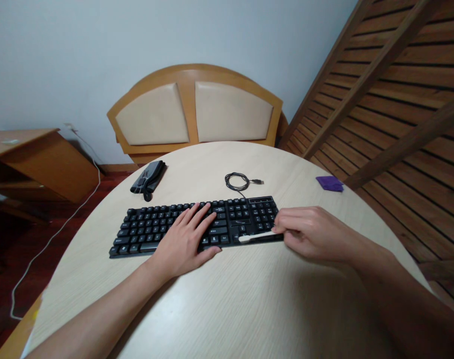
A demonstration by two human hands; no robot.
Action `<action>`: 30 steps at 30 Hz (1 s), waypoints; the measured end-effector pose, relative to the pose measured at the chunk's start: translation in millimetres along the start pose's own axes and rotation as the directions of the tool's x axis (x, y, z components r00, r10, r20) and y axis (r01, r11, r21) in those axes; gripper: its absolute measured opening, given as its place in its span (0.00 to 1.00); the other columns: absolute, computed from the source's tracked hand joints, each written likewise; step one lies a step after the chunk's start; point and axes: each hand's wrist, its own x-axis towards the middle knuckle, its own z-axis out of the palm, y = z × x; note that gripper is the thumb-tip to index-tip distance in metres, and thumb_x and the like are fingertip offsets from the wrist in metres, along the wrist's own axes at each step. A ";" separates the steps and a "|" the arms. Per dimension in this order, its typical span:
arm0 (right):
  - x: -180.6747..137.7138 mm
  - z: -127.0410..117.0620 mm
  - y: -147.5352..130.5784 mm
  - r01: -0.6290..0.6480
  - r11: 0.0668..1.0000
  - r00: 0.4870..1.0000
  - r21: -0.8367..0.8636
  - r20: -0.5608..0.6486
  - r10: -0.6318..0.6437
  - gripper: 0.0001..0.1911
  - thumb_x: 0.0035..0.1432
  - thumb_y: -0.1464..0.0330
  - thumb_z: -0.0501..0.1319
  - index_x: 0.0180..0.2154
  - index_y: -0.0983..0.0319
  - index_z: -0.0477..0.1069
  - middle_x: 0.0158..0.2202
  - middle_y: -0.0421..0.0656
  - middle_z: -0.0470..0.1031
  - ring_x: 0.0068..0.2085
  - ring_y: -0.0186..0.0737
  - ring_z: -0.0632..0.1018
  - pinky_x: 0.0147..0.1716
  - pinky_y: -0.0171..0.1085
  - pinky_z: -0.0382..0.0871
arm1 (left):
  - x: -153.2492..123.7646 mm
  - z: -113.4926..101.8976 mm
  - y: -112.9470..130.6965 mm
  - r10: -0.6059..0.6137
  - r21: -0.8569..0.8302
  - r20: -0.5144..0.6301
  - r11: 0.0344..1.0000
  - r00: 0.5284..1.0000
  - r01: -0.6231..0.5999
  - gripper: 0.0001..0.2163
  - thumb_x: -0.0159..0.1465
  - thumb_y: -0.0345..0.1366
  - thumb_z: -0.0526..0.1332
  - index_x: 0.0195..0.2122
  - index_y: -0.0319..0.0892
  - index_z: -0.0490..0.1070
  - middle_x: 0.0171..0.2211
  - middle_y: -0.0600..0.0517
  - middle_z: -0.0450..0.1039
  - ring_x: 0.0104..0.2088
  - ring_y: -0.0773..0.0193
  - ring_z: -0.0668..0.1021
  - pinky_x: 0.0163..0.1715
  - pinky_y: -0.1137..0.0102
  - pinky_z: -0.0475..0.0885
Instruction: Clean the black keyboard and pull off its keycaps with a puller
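A black keyboard (146, 230) lies across the round table (227, 299), its lower edge towards me. My left hand (187, 234) rests flat on its middle keys, fingers spread. At the right end, my right hand (305, 230) is closed round the handle of a white toothbrush (257, 236). The brush head is over the keyboard's lower edge, near the arrow keys; whether the bristles touch cannot be made out. Behind the keyboard, its coiled cable (237, 182) lies on the table with the USB plug (257, 181) pointing right.
A dark folded pouch (149, 178) with a cord lies at the back left of the table, and a purple folded cloth (329, 183) at the back right. Beyond stand a padded headboard (195, 107), a wooden cabinet (51, 162) and a slatted wooden panel (391, 109). A white cable (58, 232) trails along the floor.
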 end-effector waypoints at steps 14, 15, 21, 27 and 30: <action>-1.5 -5.2 3.5 -0.061 0.998 0.998 -0.026 0.006 0.061 0.13 0.49 0.80 0.54 0.29 0.59 0.72 0.29 0.39 0.78 0.27 0.35 0.74 0.28 0.35 0.62 | -0.2 -0.2 -0.4 0.001 0.002 0.000 1.000 1.000 -0.001 0.35 0.68 0.58 0.56 0.69 0.39 0.59 0.72 0.40 0.53 0.71 0.42 0.58 0.68 0.46 0.58; -1.7 -5.7 3.2 -0.059 0.998 0.998 -0.023 0.004 0.059 0.13 0.49 0.80 0.54 0.29 0.59 0.72 0.29 0.39 0.78 0.27 0.35 0.74 0.28 0.35 0.62 | -0.1 -0.3 -0.4 0.001 0.000 -0.003 1.000 1.000 -0.001 0.35 0.68 0.58 0.56 0.69 0.39 0.59 0.72 0.40 0.53 0.71 0.42 0.58 0.68 0.46 0.58; -2.1 -5.0 12.4 -0.134 0.989 0.983 -0.062 -0.135 0.125 0.14 0.54 0.78 0.55 0.34 0.59 0.76 0.32 0.41 0.81 0.30 0.38 0.78 0.31 0.35 0.67 | -0.4 1.0 -1.2 0.005 -0.029 -0.019 1.000 1.000 -0.005 0.35 0.68 0.57 0.57 0.69 0.40 0.58 0.72 0.40 0.52 0.71 0.41 0.58 0.68 0.45 0.58; -2.8 0.6 30.7 -0.212 0.966 0.964 -0.146 -0.192 0.182 0.13 0.58 0.77 0.55 0.37 0.59 0.77 0.39 0.43 0.82 0.37 0.42 0.82 0.36 0.37 0.72 | -0.5 0.6 -1.1 0.002 -0.018 -0.014 1.000 1.000 -0.002 0.35 0.68 0.58 0.56 0.69 0.40 0.59 0.72 0.40 0.52 0.71 0.41 0.57 0.68 0.46 0.58; -2.0 1.7 35.1 -0.195 0.971 0.971 -0.141 -0.166 0.171 0.13 0.58 0.77 0.56 0.37 0.59 0.77 0.38 0.43 0.82 0.38 0.42 0.81 0.39 0.39 0.73 | -0.4 0.7 -1.2 0.003 -0.017 -0.014 1.000 1.000 -0.004 0.36 0.68 0.58 0.56 0.69 0.39 0.59 0.72 0.40 0.52 0.71 0.41 0.57 0.68 0.46 0.58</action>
